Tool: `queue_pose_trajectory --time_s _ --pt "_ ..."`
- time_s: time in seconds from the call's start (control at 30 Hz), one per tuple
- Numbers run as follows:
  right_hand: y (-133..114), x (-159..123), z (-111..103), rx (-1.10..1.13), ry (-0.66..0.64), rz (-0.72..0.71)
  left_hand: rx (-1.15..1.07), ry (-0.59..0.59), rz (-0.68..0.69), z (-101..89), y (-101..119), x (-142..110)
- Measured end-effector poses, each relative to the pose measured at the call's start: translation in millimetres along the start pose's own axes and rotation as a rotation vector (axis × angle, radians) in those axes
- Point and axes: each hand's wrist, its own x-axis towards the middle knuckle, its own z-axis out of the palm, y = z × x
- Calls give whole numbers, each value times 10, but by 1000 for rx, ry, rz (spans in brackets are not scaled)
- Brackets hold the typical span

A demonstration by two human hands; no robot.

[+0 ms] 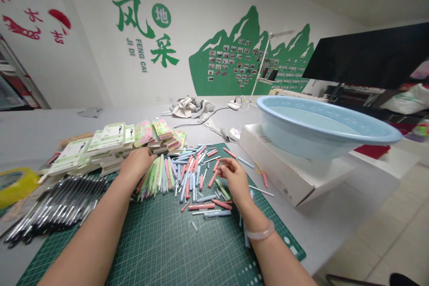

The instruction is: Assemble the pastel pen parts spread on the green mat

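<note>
My right hand [233,178] is over the loose pen parts, its thumb and forefinger closed together on a pink pen barrel [212,180]. On the left, my left hand [138,161] is curled at the top of a row of green, pink and purple pens [157,174]. Its fingertips are mostly hidden, so what they hold cannot be made out. Between my hands lies a loose heap of blue and pink pen parts [191,178]. Closer to me, a pink barrel [201,206] and a blue barrel [217,214] rest on the green cutting mat [174,246].
Stacked pen boxes [110,136] stand behind my left hand. Black pens [60,205] lie in a row at left, near a yellow tape roll [31,182]. At right, a blue basin [301,136] sits on a white carton [284,174]. Grey cloths [189,107] lie farther back.
</note>
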Motion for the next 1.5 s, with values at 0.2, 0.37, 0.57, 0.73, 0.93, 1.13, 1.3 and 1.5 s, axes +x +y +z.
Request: queue_pose_trajectory --time_s 0.2,0.37,0.57,0.73,0.93,1.13,1.3,1.5 --pt "57 85 -98 -108 84 -12 -146 109 326 42 487 -229" --pt "88 98 -122 -173 88 -26 -203 38 543 339 729 -255" --pt "71 87 -96 -184 80 -1 -167 49 577 470 752 -106" --pt "17 68 -76 -177 73 9 -130 31 613 554 863 -115" --pt "18 72 -72 -201 71 9 -93 24 613 555 883 -128" --pt "30 68 -70 -219 57 4 -14 -3 539 377 684 158" --pt "40 62 -80 -218 57 3 32 -68 546 338 664 259" --pt "42 68 -81 -206 59 -1 -8 -38 585 377 741 166"
